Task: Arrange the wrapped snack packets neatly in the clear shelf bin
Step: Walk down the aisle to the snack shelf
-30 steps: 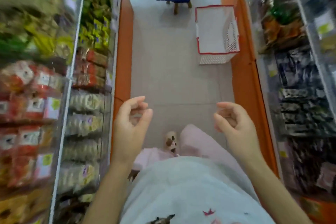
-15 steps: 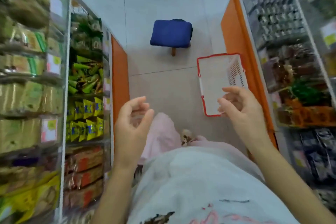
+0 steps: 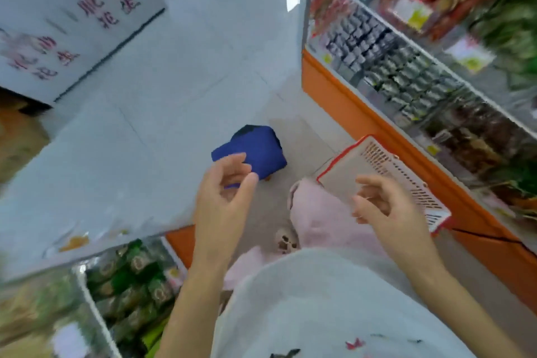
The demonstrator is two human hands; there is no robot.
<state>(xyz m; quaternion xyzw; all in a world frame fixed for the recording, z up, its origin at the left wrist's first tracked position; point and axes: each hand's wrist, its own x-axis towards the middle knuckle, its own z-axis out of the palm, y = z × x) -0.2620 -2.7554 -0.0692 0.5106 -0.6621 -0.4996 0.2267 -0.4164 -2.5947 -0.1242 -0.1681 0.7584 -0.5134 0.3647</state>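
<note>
I'm looking down a narrow shop aisle with a pale grey tiled floor (image 3: 174, 90) - evenly lit, though much of the view is blurred. A tall shelving unit (image 3: 430, 67) with clear fronts runs along the right on an orange base (image 3: 357, 113). A second shelving unit (image 3: 87, 244) sits at lower left. A blue stool (image 3: 258, 148) stands mid-aisle, and a white basket with a red rim (image 3: 386, 166) lies just beside the right base. At upper left is a white panel (image 3: 72, 38) with red characters - too smeared for me to read.

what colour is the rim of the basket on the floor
Red, on a white basket, clearest in the head view.
</note>
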